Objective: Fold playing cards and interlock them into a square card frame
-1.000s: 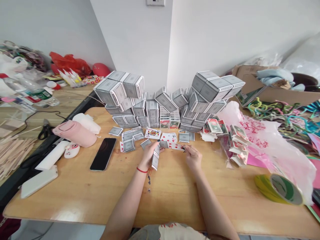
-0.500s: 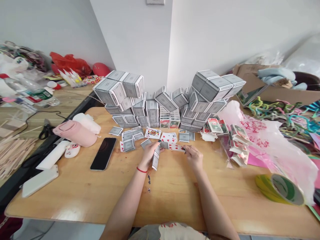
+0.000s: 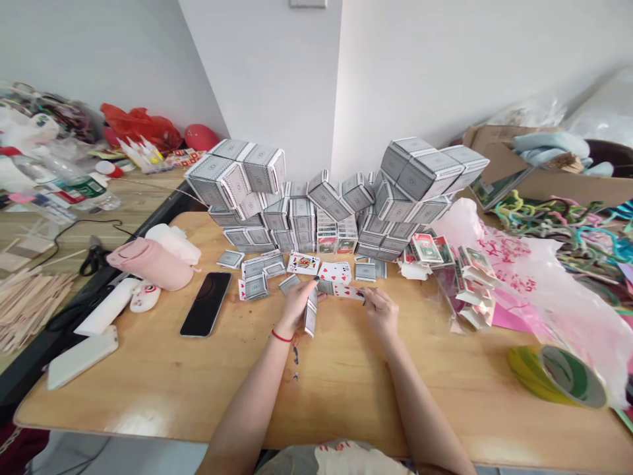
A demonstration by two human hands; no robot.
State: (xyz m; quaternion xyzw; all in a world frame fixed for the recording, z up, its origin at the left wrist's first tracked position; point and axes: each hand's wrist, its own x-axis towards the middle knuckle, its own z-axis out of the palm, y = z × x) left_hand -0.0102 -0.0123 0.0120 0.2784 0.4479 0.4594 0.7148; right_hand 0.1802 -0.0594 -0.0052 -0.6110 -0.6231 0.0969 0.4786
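Observation:
My left hand (image 3: 297,303) is closed around a folded playing card (image 3: 310,315) with a grey patterned back, its long side hanging toward me. From it a red-pip playing card (image 3: 346,291) stretches to the right. My right hand (image 3: 380,310) pinches the far end of that card between thumb and fingers. Just beyond my hands lie a face-up jack card (image 3: 303,264) and another red-pip card (image 3: 336,272). Several folded grey-backed cards (image 3: 256,286) are scattered to the left. Behind them stand blocks made of folded cards (image 3: 301,218), stacked into two taller sides.
At the left lie a black phone (image 3: 206,305), a pink roll (image 3: 151,264) and a white power bank (image 3: 83,357). Opened card boxes (image 3: 475,290), crumpled pink-white plastic (image 3: 539,270) and a yellow-green tape roll (image 3: 556,376) occupy the right side.
My right hand has shifted very slightly left along the card. The left hand keeps its grip, and the view has moved a little.

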